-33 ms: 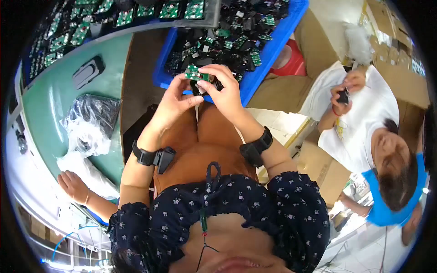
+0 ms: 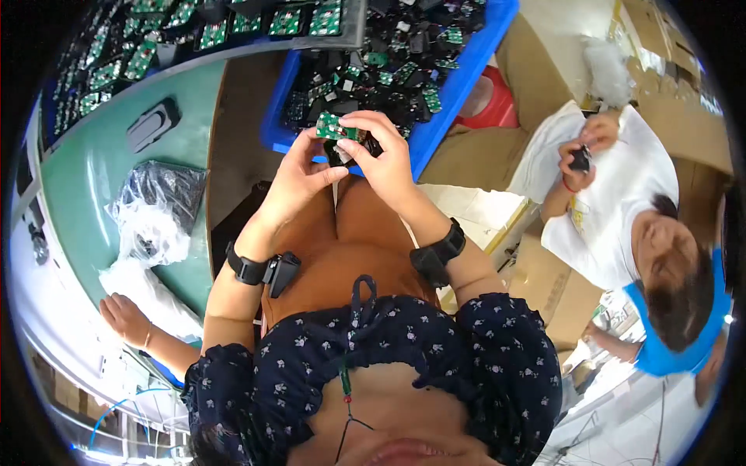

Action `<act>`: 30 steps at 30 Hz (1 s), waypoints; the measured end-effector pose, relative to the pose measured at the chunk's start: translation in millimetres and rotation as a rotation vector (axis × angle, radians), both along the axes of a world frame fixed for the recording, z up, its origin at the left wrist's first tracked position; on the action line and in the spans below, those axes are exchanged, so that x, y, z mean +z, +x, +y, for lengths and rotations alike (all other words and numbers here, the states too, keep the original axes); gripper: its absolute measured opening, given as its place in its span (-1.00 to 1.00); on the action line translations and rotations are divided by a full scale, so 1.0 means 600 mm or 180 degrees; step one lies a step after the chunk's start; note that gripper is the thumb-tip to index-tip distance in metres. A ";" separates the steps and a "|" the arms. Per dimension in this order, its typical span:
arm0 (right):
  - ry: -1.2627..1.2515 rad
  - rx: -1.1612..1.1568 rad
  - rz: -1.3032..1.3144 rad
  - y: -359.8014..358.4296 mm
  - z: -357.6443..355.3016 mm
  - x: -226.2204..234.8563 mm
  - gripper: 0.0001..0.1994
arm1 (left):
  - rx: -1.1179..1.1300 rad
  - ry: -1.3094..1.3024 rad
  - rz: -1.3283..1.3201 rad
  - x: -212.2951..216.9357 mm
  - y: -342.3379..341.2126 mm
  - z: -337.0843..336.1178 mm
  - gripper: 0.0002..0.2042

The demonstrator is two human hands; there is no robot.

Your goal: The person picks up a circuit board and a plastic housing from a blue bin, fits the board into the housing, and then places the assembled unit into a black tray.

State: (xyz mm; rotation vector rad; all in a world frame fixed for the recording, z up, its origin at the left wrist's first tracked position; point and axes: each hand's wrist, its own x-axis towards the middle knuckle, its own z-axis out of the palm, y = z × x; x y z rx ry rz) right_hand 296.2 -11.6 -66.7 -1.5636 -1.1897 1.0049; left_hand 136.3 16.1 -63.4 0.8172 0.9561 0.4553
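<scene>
Over the near end of a blue bin (image 2: 475, 87), I hold a small green circuit board (image 2: 330, 124) between both hands. My left hand (image 2: 289, 175) is closed, its fingers at the board's left side and its thumb beneath. From the right, my right hand (image 2: 386, 154) pinches the board with curled fingers and thumb. A black part (image 2: 339, 155) with a pale piece shows under the board between my thumbs; whether the two are joined I cannot tell. Many loose boards and black parts fill the bin.
At upper left, a dark tray (image 2: 353, 31) holds rows of green boards. On the green table (image 2: 78, 182) lie a grey-black case (image 2: 152, 124) and plastic bags (image 2: 155, 206). Another person's hand (image 2: 126, 320) rests at lower left. A co-worker in white (image 2: 622, 186) holds a black object (image 2: 580, 159) at right.
The view has shifted slightly, with the bin and tray appearing a little further left. Both my hands keep nearly the same hold on the board.
</scene>
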 end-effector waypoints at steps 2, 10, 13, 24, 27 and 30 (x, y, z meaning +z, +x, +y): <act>0.0047 -0.0099 0.0172 0.013 -0.006 0.056 -0.79 | -0.0142 0.0198 0.0049 0.040 0.005 0.000 -0.50; 0.0733 0.0426 -0.0571 0.069 -0.046 0.229 -0.74 | -0.0492 -0.0234 -0.1030 0.188 0.025 0.016 -0.61; 0.0866 0.0474 -0.0865 0.081 -0.055 0.264 -0.72 | -0.0631 0.0195 -0.1149 0.219 0.038 0.013 -0.61; 0.1615 0.1371 -0.1782 0.054 -0.034 0.354 -0.82 | 0.0398 0.1831 -0.0289 0.259 0.021 -0.020 -0.78; 0.1976 0.1735 -0.1726 0.042 -0.029 0.346 -0.87 | 0.1059 0.1406 -0.0359 0.281 0.021 -0.067 -0.75; 0.2342 0.2087 -0.1327 0.017 -0.046 0.339 -0.94 | 0.1753 0.1012 -0.0210 0.283 0.031 -0.142 -0.70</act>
